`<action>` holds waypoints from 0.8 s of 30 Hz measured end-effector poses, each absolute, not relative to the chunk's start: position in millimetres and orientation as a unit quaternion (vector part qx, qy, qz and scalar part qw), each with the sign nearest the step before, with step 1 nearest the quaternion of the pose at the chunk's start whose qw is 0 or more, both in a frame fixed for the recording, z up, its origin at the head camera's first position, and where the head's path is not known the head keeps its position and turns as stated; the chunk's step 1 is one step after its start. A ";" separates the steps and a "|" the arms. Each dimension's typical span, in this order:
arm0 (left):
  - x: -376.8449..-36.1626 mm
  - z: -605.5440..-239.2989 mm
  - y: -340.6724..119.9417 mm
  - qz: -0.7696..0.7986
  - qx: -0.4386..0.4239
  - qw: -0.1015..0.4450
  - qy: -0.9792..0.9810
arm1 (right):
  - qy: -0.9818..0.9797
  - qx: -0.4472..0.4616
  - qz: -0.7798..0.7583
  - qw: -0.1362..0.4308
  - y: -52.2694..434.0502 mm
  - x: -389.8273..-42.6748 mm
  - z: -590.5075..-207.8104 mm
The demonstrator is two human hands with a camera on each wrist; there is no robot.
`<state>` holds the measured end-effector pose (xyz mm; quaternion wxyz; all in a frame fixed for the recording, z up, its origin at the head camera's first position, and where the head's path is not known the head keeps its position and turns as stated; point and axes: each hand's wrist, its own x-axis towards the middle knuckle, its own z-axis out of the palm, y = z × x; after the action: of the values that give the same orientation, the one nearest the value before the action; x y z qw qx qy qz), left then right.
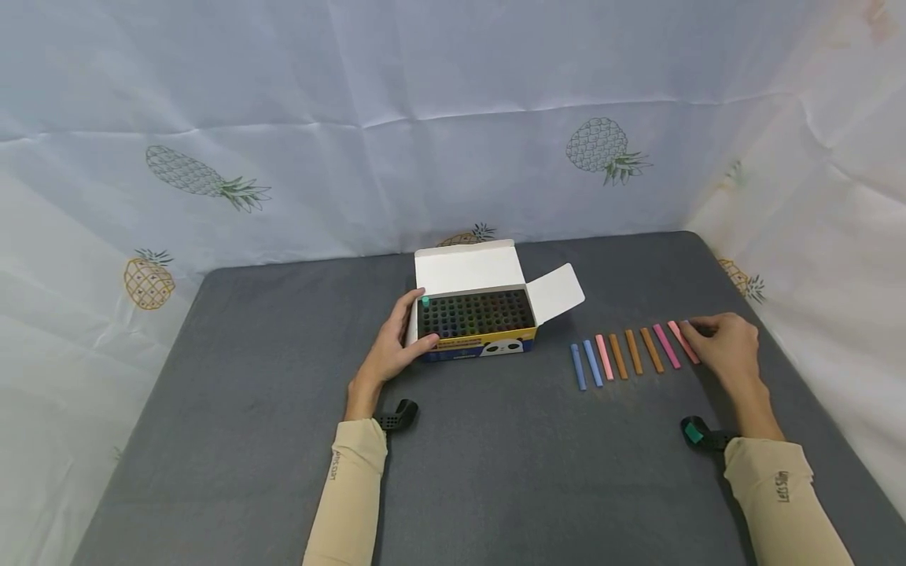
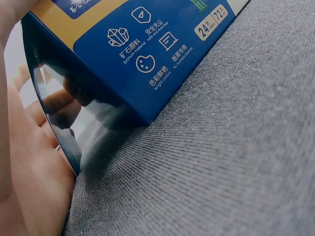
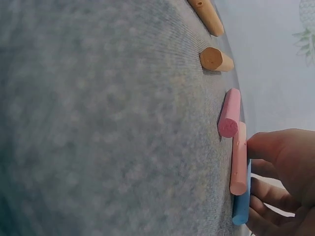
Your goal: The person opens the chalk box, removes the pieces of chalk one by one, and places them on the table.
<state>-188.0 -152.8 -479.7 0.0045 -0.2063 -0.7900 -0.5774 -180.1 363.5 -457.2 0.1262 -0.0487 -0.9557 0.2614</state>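
My left hand (image 1: 392,346) grips the left end of an open chalk box (image 1: 470,350), thumb at the front corner and fingers behind. In the left wrist view, a side flap (image 2: 61,118) stands against the palm. Inside the box is a dark holder (image 1: 481,312) with rows of holes; one teal chalk stick (image 1: 425,301) shows at its back left corner. At the far right, my right hand (image 1: 729,346) pinches a blue chalk stick (image 3: 241,206) low over the cloth, right beside a light pink chalk stick (image 3: 238,167). Its fingers hide part of the blue stick.
Left of the right hand, chalk sticks lie in a slanting row: magenta (image 1: 667,346), three orange-brown (image 1: 633,351), pink (image 1: 605,358) and two blue (image 1: 578,367). The box's white lid (image 1: 467,267) and right flap (image 1: 557,295) stand open. Pineapple-print cloth (image 1: 396,181) surrounds the grey table (image 1: 269,409).
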 end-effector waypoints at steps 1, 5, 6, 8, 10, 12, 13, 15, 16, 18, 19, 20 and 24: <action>-188.1 -479.9 -152.6 -0.577 -0.206 0.004 -0.790 | -0.957 -0.052 0.258 0.120 363.8 -180.8 -457.4; -188.1 -480.4 -152.2 -0.578 -0.204 0.004 -0.790 | -0.962 -0.058 0.246 0.105 365.6 -183.7 -458.2; -188.1 -480.4 -152.2 -0.578 -0.204 0.004 -0.790 | -0.962 -0.060 0.245 0.103 365.7 -184.4 -458.1; -188.1 -480.3 -152.0 -0.580 -0.202 0.004 -0.789 | -0.963 -0.062 0.244 0.099 365.8 -185.0 -458.0; -187.9 -480.1 -151.9 -0.580 -0.201 0.005 -0.789 | -0.962 -0.063 0.244 0.101 365.3 -185.2 -457.4; -187.7 -480.1 -151.7 -0.579 -0.200 0.005 -0.790 | -0.961 -0.063 0.246 0.110 364.3 -184.7 -456.2; -187.7 -479.6 -151.3 -0.578 -0.199 0.004 -0.791 | -0.960 -0.062 0.246 0.119 364.0 -184.1 -455.3; -187.5 -478.1 -150.2 -0.576 -0.196 0.002 -0.793 | -0.955 -0.059 0.254 0.143 362.5 -183.0 -453.0; -187.4 -477.3 -149.8 -0.576 -0.195 0.001 -0.794 | -0.951 -0.056 0.259 0.158 361.5 -182.8 -451.9; -188.0 -476.6 -149.2 -0.574 -0.192 -0.004 -0.796 | -0.943 -0.048 0.269 0.187 358.8 -183.2 -449.4; -188.4 -476.4 -149.0 -0.573 -0.190 -0.006 -0.797 | -0.939 -0.043 0.275 0.203 357.0 -183.7 -448.3; -188.7 -476.4 -149.0 -0.573 -0.189 -0.009 -0.797 | -0.934 -0.039 0.281 0.216 355.2 -184.1 -447.0; -189.0 -476.5 -149.8 -0.572 -0.188 -0.013 -0.798 | -0.916 -0.021 0.299 0.266 346.1 -185.9 -440.7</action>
<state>-189.0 -149.8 -476.5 -0.0129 -0.1878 -0.7983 -0.5721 -185.9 346.1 -440.7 0.2663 -0.0208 -0.9162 0.2986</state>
